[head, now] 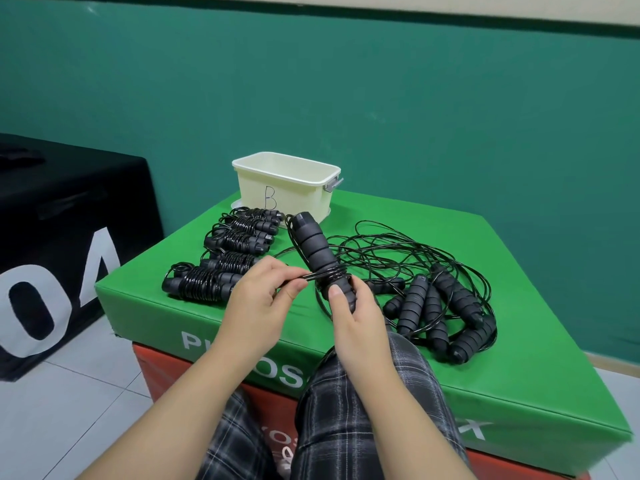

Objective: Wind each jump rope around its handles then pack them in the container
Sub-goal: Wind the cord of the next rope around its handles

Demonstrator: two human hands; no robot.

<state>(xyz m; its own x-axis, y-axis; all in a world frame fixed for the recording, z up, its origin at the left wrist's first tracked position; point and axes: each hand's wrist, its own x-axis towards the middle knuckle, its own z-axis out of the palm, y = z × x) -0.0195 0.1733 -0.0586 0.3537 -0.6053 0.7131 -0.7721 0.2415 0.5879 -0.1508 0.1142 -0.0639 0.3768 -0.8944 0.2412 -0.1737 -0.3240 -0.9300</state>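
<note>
My right hand (349, 317) grips the lower end of a pair of black jump rope handles (313, 249) held upright above the green box (485, 348). A few turns of black cord circle the handles just above my thumb. My left hand (258, 299) pinches the cord (310, 277) right beside the handles. Several wound ropes (221, 261) lie in a row on the left of the box. A tangle of loose ropes and handles (436, 299) lies on the right. The cream container (287, 185), marked B, stands at the back edge.
The green padded box sits on a red box (162, 372). A black covered block (62, 244) stands to the left on the tiled floor. A green wall rises behind. My knees in checked trousers (332, 410) are against the box front.
</note>
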